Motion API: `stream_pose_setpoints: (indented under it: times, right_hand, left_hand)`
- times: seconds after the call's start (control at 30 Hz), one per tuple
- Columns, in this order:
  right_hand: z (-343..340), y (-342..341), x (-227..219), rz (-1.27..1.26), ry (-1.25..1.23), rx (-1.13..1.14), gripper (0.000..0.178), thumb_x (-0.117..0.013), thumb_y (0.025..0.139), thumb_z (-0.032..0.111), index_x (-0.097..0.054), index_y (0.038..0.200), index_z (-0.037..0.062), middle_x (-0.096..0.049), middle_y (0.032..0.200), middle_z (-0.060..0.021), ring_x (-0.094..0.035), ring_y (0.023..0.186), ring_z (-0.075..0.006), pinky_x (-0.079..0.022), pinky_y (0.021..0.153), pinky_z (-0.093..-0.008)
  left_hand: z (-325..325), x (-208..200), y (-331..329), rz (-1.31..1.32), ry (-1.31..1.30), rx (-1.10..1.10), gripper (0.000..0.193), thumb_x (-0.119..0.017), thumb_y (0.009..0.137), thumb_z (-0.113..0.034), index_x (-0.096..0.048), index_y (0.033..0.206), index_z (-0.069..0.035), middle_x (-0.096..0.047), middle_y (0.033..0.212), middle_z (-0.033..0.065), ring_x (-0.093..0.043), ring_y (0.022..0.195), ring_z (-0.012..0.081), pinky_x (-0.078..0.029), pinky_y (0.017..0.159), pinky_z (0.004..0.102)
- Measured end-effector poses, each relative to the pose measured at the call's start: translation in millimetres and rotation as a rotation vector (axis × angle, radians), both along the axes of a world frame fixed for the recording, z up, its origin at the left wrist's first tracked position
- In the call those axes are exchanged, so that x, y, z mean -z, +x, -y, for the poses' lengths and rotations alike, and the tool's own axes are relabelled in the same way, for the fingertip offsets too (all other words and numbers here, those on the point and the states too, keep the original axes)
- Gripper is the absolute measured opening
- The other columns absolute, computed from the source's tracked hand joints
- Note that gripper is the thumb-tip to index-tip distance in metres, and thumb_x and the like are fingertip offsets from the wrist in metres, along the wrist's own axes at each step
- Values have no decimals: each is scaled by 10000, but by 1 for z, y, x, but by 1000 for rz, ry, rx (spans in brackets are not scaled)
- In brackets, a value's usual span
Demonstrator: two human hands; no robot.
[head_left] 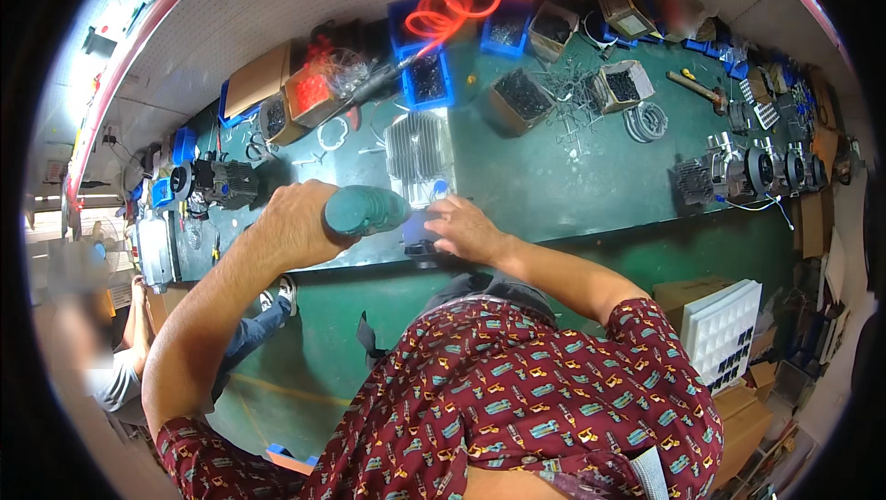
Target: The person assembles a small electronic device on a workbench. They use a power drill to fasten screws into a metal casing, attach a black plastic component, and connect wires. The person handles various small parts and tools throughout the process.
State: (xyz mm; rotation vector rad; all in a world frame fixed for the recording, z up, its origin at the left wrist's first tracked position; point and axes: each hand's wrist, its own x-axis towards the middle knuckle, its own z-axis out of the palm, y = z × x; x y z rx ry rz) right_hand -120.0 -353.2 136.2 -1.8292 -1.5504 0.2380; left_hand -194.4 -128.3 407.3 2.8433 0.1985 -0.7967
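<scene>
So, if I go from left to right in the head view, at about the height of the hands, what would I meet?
Dark finned motor → left hand → teal power tool → right hand → row of finned motors.

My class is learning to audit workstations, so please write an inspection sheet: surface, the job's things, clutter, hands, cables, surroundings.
Surface: green workbench, crowded along its far side.
Job's things: teal power tool; finned metal housing on the bench.
Clutter: blue bins, cardboard boxes of small dark parts, loose metal rods among them.
Hands: left hand grips the teal power tool; right hand is near the housing's near end, its exact contact unclear.
Cables: red coiled hose above the far side; white cable at the right.
Surroundings: another person at the left; white compartment tray at the lower right.
</scene>
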Motion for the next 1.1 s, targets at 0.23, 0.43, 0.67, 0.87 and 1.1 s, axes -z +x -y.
stream_pose_setpoints:
  times: [0.23,0.43,0.67,0.87,1.1]
  right_hand:
    - [2,-1,0,19,-10,12,353,-816,746,202,-713,1061,79,-600,1220,-124,-523,1169,-315,-451,934,-449]
    - [-2,2,9,46,11,-14,392,-832,714,215,-711,1067,95,-584,1203,-109,-526,1153,-307,-448,897,-441]
    - [9,16,-25,-395,117,17,325,-771,845,258,-723,1080,39,-664,1184,-144,-611,1117,-317,-473,990,-411]
    - [40,37,-111,-1116,78,-124,654,-823,847,301,-564,1344,-37,-680,1168,-104,-617,1088,-187,-504,970,-358]
    - [122,90,-28,-649,-249,318,577,-813,739,283,-606,1194,-6,-701,1022,-191,-696,916,-315,-546,820,-414]
  left_hand:
    - [13,-5,-4,8,-55,-156,341,-809,773,-322,-746,1036,-114,-742,942,163,-712,904,358,-567,832,433]
    - [10,-7,-23,-16,-277,-366,421,-786,794,-334,-715,1137,-101,-732,980,201,-708,952,342,-538,867,413]
    - [22,3,-23,322,-690,-613,379,-734,907,-118,-633,1261,-32,-681,1162,44,-616,1001,148,-513,900,339]
    - [91,110,4,442,-1079,-848,459,-724,943,-194,-559,1336,-24,-649,1168,79,-578,1091,187,-464,986,359]
    - [87,180,35,639,-289,-681,1051,-891,694,-261,-310,1524,18,-415,1480,294,-413,1362,431,-343,1160,477]
